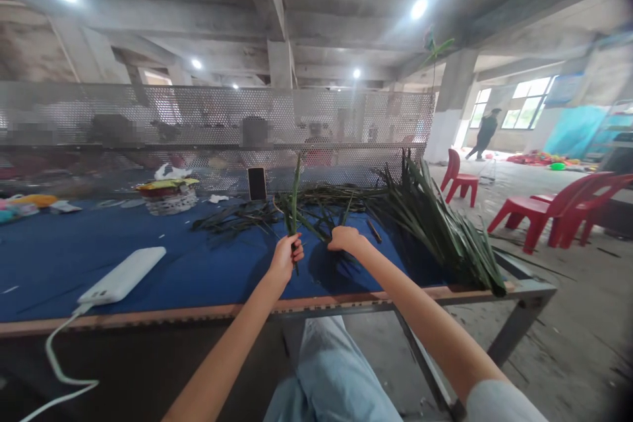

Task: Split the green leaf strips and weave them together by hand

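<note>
In my left hand (288, 256) is a green leaf strip (295, 201), held upright over the front of the blue table with the fingers wrapped round its lower part. To the right, my right hand (343, 239) is closed among thin dark green leaf strips (324, 221); its fingertips are turned away, so what they grip is partly hidden. Behind both hands lies a loose pile of leaf strips (237, 217). A large bundle of long green leaves (435, 224) leans along the table's right end. Beside my right hand lies a small dark stick-like tool (374, 231).
A white power bank (123, 275) with a cable lies at the left of the blue table (212, 270). Behind it stands a white basket (171, 200). A phone (256, 183) leans near a perforated metal screen (346, 138). Red chairs (539, 211) and a walking person (487, 134) are at right.
</note>
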Demonstrator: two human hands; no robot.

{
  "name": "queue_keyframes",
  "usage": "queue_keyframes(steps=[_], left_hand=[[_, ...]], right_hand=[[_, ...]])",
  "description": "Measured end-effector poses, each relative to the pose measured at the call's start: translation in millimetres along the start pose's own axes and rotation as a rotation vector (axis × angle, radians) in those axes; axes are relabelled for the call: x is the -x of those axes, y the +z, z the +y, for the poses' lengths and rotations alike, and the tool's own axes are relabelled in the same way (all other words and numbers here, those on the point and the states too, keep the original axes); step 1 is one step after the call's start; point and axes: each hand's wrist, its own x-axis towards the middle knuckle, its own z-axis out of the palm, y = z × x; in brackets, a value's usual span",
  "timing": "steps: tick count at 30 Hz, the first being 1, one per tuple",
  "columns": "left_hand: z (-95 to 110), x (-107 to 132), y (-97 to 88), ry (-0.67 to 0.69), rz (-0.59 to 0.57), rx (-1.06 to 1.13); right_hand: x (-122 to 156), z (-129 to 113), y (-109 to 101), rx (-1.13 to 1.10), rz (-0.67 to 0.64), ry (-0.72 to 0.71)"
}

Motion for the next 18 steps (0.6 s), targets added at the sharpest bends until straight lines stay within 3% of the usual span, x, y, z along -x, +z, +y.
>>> queue_keyframes(steps=[7,11,15,18], left_hand=[[-7,5,4.7,-0.097,-0.017,0.052],[-9,13,13.6,0.033,0.026,0.101],[-11,21,29.2,0.154,0.075,0.188],[-15,24,44.6,0.14,0.022,0.167]], right_hand=[[-6,11,-11,0.086,-0.142,0.237],[-2,30,-29,0.038,-0.14,0.288],[8,40,-46,-0.483,0.088,0.264],[7,34,-41,-0.86,0.221,0.223]])
